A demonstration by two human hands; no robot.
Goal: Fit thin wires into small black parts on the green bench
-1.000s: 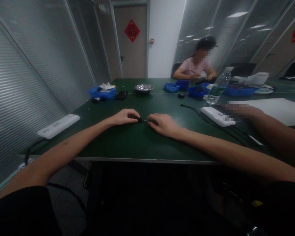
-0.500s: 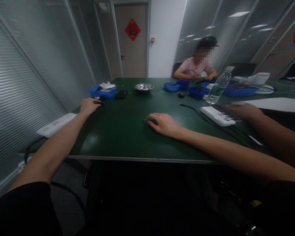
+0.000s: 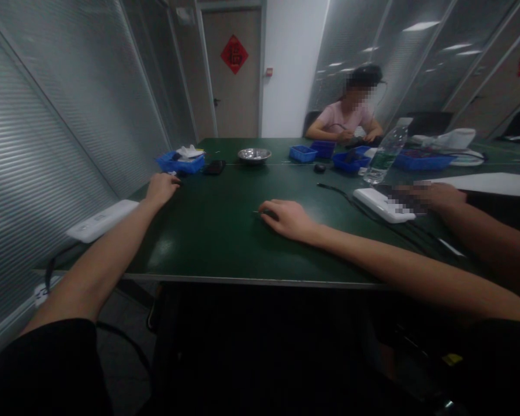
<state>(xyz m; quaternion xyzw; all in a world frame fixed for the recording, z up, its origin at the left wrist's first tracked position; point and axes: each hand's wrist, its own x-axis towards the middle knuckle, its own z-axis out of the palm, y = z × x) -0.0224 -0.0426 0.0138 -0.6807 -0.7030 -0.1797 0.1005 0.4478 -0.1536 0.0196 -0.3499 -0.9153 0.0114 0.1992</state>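
My left hand (image 3: pixel 161 190) is stretched out to the far left of the table, its fingers curled at the near side of a blue plastic basket (image 3: pixel 186 166) with white tissue-like material on top. A small dark thing shows at those fingertips, too blurred to name. Closer to me, my right hand (image 3: pixel 288 218) rests on the green tabletop (image 3: pixel 216 231), fingers curled round a small dark object (image 3: pixel 270 214). From it a thin pale tip points left; its kind is unclear.
A black wallet-like item (image 3: pixel 215 167) and a metal bowl (image 3: pixel 254 155) stand further back. To the right are blue baskets (image 3: pixel 302 153), a plastic bottle (image 3: pixel 387 151), a white power bank-like box (image 3: pixel 381 203) with cables, and another person's hand (image 3: pixel 444 196). Someone sits opposite.
My left hand has shifted slightly right beside the basket, its fingers still curled. My right hand stays in place with the dark object.
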